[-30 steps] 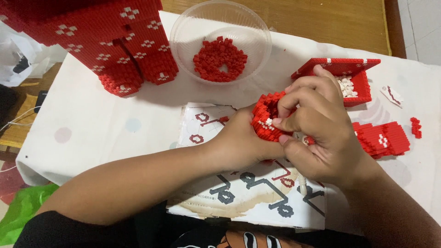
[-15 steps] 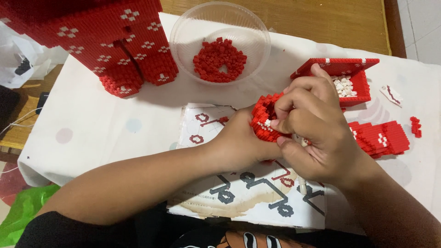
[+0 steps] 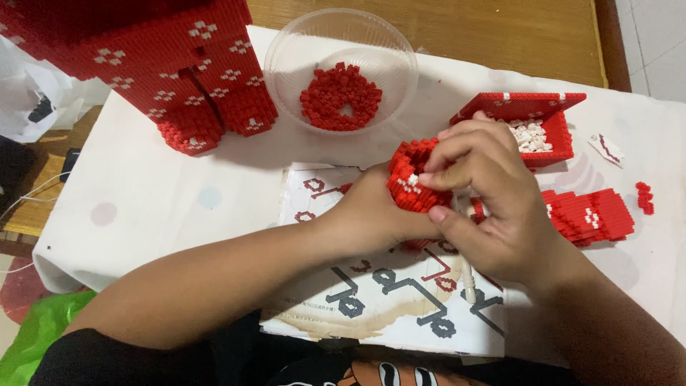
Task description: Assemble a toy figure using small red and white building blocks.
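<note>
Barely shifted since before, your left hand cups the red block piece while your right hand fingertips pinch its rim above the instruction sheet.

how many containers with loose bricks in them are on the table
2. A clear round plastic bowl of red bricks stands at the top centre; a red brick-built box of white bricks sits at the right, just behind the right hand, which may hide part of it.

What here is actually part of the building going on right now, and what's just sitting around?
In use:
left hand
right hand
small red brick piece held in both hands
instruction sheet under the hands

Lying about:
large red brick model
clear bowl of red bricks
red box of white bricks
red brick slab
green bag
</note>
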